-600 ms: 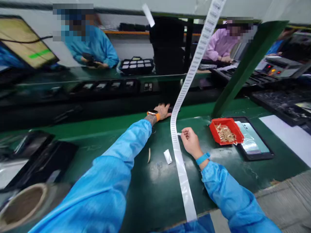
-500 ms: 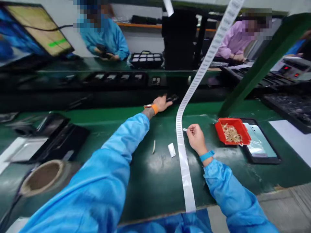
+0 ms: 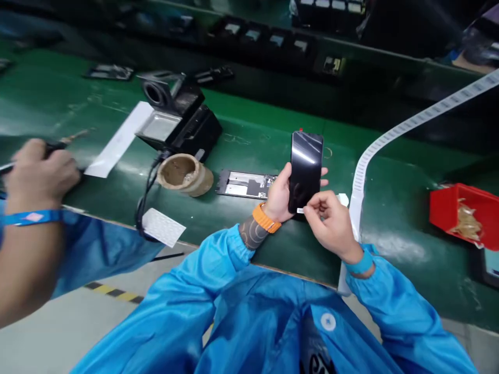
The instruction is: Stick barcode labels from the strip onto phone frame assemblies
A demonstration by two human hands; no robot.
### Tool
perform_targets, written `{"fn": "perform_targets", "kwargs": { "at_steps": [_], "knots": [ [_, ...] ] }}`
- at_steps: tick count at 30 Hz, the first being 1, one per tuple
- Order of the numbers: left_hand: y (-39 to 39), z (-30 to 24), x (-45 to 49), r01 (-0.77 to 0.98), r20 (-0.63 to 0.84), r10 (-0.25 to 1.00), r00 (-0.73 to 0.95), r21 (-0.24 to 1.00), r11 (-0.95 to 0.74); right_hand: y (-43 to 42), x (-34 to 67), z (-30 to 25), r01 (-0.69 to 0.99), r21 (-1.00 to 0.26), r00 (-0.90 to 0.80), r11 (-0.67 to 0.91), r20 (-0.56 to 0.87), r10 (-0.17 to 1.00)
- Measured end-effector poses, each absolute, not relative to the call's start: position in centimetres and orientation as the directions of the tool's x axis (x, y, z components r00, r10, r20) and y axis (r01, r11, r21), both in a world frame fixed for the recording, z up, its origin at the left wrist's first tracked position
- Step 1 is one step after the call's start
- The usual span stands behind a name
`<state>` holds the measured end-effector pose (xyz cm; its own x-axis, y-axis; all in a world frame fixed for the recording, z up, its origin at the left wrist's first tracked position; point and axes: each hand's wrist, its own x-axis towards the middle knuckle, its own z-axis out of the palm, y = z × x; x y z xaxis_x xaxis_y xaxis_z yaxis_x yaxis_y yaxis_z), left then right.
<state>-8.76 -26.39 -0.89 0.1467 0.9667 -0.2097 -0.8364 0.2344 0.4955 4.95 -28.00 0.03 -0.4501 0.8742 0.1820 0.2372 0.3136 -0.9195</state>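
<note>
My left hand [image 3: 279,195] is wrapped round a phone screen [image 3: 306,169], black and glossy, with a small red tab at its top edge. Between the thumb and forefinger of my right hand [image 3: 329,221] is a small white label [image 3: 300,211], held at the screen's lower edge. Whether the label touches the glass I cannot tell. Just left of my left hand lies an open phone frame [image 3: 245,184], its inner parts showing. A long strip of labels [image 3: 359,179] runs past my right hand and up to the right.
A soldering iron stand [image 3: 175,122] and a round brown pot [image 3: 202,182] are to the left. At far left a co-worker's hand [image 3: 41,174] grips a soldering iron. A red bin [image 3: 444,210] with tan bits stands right. A white textured sheet [image 3: 162,227] lies near the edge.
My view has swung left and down. My left hand has come back from the far side of the bench and now holds the phone screen. My right hand has brought the label to it.
</note>
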Motion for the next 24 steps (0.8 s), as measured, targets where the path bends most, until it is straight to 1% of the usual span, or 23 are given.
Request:
{"fn": "perform_targets", "kwargs": {
  "at_steps": [7, 12, 16, 19, 21, 24],
  "knots": [
    [-26.7, -1.0, -8.2, -0.837, -0.198, 0.971, 0.131, 0.502, 0.216, -28.2, 4.6, -0.5, 0.287, -0.911, -0.407, 0.297, 0.165, 0.898],
    [-26.7, -0.8, -8.2, -0.836, -0.217, 0.967, 0.133, 0.499, 0.227, -27.8, 4.8, -0.1, 0.299, -0.901, -0.458, 0.314, 0.153, 0.876],
    [-26.8, -0.7, -8.0, -0.833, -0.23, 0.964, 0.134, 0.5, 0.235, -28.0, 4.9, 0.0, 0.322, -0.876, -0.473, 0.359, 0.18, 0.863],
    [-26.9, -0.8, -7.9, -0.831, -0.241, 0.963, 0.117, 0.507, 0.228, -28.1, 4.7, 0.0, 0.393, -0.805, -0.491, 0.445, 0.225, 0.841],
    [-27.0, -0.6, -8.0, -0.833, -0.26, 0.96, 0.1, 0.505, 0.223, -27.9, 4.8, -0.1, 0.454, -0.753, -0.495, 0.476, 0.231, 0.838],
    [-27.1, -0.3, -8.3, -0.835, -0.271, 0.959, 0.086, 0.505, 0.218, -27.0, 5.3, -0.7, 0.566, -0.71, -0.434, 0.419, 0.176, 0.884]
  ]
}}
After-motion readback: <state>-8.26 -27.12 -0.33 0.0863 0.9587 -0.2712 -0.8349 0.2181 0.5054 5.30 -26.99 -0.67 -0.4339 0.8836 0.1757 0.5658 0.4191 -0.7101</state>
